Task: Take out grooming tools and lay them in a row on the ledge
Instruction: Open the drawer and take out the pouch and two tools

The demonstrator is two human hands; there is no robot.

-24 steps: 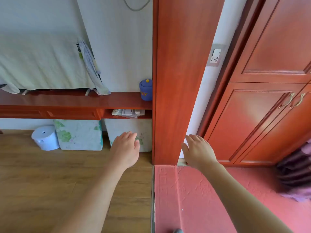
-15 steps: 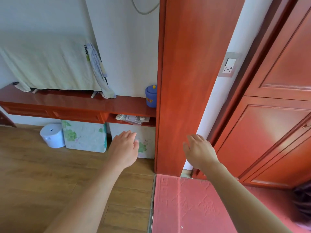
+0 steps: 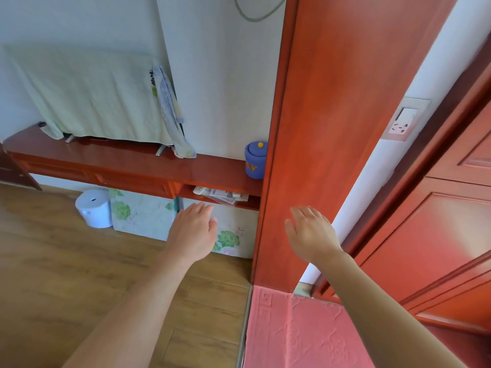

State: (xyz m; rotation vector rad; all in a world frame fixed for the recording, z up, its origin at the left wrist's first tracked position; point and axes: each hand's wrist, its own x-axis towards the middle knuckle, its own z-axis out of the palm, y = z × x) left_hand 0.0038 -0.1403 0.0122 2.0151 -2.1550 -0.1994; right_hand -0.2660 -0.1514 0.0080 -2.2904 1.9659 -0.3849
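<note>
A long red wooden ledge [image 3: 127, 158] runs along the white wall at the left. A blue lidded jar [image 3: 255, 160] with a yellow knob stands at its right end, against a red wooden post [image 3: 318, 128]. My left hand [image 3: 192, 231] hangs in the air below the ledge, palm down, fingers apart and empty. My right hand [image 3: 310, 232] floats in front of the post, also flat and empty. No grooming tools are visible.
A green cloth [image 3: 87, 94] drapes something standing on the ledge. Papers and a remote [image 3: 220, 193] lie in an open slot under it. A white cylinder [image 3: 93, 208] and flowered boxes [image 3: 143, 213] sit on the wood floor. Red cabinet doors [image 3: 438, 235] fill the right.
The view has swung left and tilted up, so the ledge and wall fill more of the frame and the cabinet slid right. Both hands stay out in front, empty.
</note>
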